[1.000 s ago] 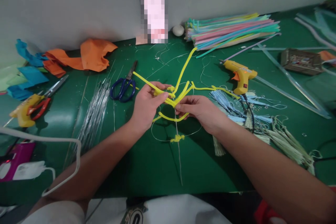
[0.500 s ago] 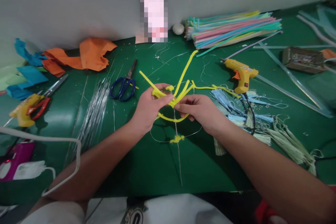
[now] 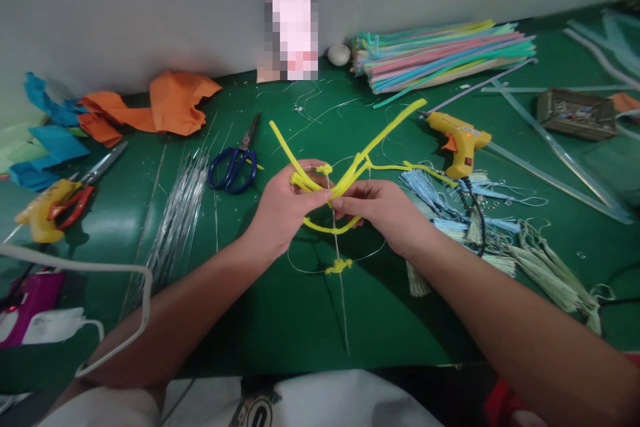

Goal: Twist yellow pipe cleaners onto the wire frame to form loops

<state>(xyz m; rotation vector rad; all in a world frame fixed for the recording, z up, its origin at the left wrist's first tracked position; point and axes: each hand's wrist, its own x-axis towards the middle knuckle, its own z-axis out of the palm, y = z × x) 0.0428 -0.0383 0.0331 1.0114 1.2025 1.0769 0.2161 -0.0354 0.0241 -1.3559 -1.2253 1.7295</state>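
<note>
Yellow pipe cleaners (image 3: 383, 137) meet in a bunch in front of me, two long ends spreading up to the left and right. My left hand (image 3: 290, 203) pinches the bunch between thumb and fingers. Beside it, thumb tip close to the left thumb, my right hand (image 3: 375, 203) is closed on the same bunch. A thin wire ring hangs around and below the hands, with a small yellow knotted piece (image 3: 339, 266) on its lower part and a straight wire (image 3: 345, 313) running down through it. Some fingers are hidden behind the bunch.
Blue-handled scissors (image 3: 234, 163) and silvery wires (image 3: 175, 213) lie left. A yellow glue gun (image 3: 461, 139), blue tassels (image 3: 430, 193) and green tassels (image 3: 555, 267) are right. Coloured pipe cleaners (image 3: 445, 57) lie at the back; a white cable (image 3: 149, 307) crosses my left forearm.
The long right-hand end of the yellow pipe cleaner has swung down to the right. The left end has tipped a little more upright. Both hands stay nearly in place.
</note>
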